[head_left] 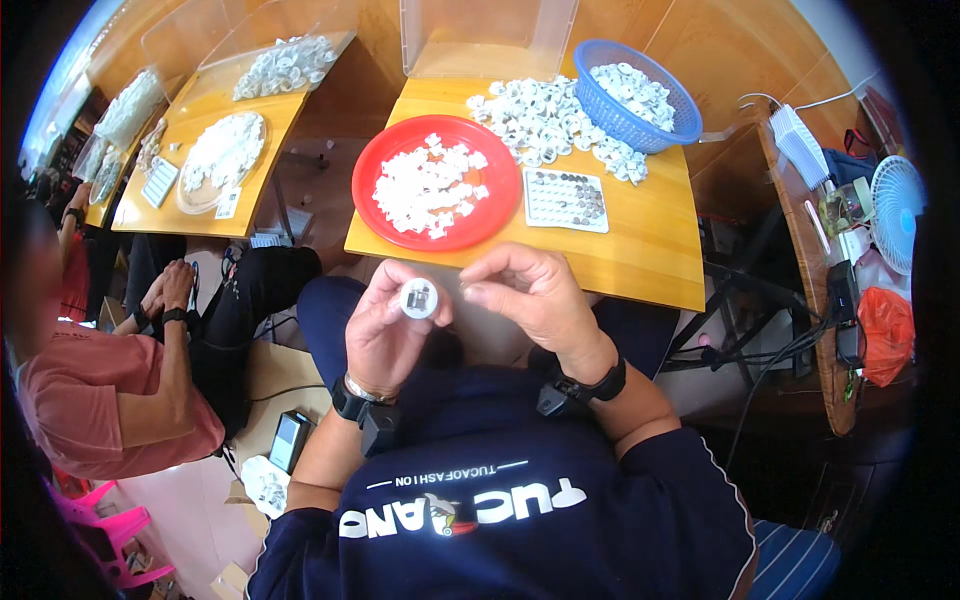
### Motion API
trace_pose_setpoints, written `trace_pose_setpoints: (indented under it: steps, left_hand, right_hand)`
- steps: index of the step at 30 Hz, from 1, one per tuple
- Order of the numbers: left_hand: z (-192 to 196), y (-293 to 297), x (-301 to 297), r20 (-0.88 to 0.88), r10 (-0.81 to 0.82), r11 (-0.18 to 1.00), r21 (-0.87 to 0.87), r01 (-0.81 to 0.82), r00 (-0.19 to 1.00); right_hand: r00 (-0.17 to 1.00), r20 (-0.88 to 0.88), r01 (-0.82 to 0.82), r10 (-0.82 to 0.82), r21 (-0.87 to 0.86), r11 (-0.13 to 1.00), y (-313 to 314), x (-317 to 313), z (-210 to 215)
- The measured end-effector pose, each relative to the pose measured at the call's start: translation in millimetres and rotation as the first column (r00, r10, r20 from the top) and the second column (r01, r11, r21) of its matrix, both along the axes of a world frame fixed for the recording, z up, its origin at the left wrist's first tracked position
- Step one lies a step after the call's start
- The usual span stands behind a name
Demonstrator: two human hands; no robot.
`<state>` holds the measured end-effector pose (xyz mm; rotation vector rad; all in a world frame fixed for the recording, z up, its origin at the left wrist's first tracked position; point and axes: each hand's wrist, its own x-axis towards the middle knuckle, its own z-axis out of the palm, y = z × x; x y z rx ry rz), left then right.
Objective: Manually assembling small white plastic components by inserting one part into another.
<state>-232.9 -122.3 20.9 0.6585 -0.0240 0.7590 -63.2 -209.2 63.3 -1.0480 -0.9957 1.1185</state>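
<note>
My left hand (385, 325) holds a small round white plastic part (419, 298) between thumb and fingers, above my lap. My right hand (530, 295) is curled just to its right, fingertips pinched together close to the part; whether it holds anything small I cannot tell. On the wooden table (640, 250) in front lie a red plate (385, 150) of small white pieces, a white tray (566, 200) of small round dark cells, a heap of white round parts (530, 115) and a blue basket (640, 95) with more of them.
A clear plastic bin (485, 35) stands at the table's back. A person in a pink shirt (90, 390) sits at my left by another table (200, 150) with white parts. At right, a bench holds a small fan (895, 210), cables and an orange bag (885, 330).
</note>
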Motion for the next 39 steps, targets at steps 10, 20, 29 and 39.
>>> trace_pose_setpoints:
  steps: [10,20,29,39]
  left_hand:
    - [3,-9,2,-0.178,0.086,0.995,-0.03,-0.093,0.98]
    - [1,-12,3,-0.218,0.103,0.994,-0.009,-0.107,0.971]
    - [-2,-12,4,-0.285,0.091,0.994,-0.029,-0.103,0.954]
    - [-13,-10,3,-0.206,-0.054,0.989,-0.145,0.024,0.977]
  right_hand:
    - [0.799,0.53,0.095,-0.286,0.358,0.929,9,-17,12]
    - [0.634,0.672,0.068,-0.382,0.444,0.893,10,-16,7]
    - [0.537,0.755,-0.03,-0.377,0.463,0.886,9,-13,4]
    - [0.726,0.652,0.043,-0.219,0.274,0.961,5,-9,0]
